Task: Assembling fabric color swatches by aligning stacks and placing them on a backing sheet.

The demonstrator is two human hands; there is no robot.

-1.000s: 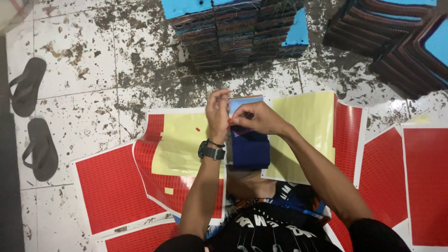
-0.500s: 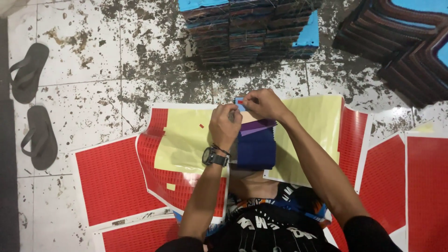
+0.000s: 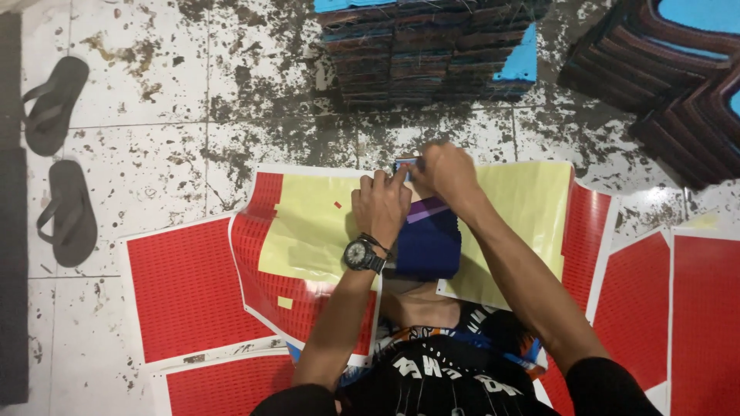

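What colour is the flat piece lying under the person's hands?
Dark blue piece with a purple strip across its top, seen in the head view, on yellow sheets.

Seen: red dotted sticker sheets (image 3: 189, 289) with white borders, pale yellow backing (image 3: 308, 223), a dark blue piece (image 3: 428, 243) striped purple, black sandals (image 3: 69, 212), white floor tiles (image 3: 154, 115) speckled black.

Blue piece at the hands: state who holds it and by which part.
Both hands, left and right, pinch the dark blue piece at its far top edge; the exact finger grip cannot be told.
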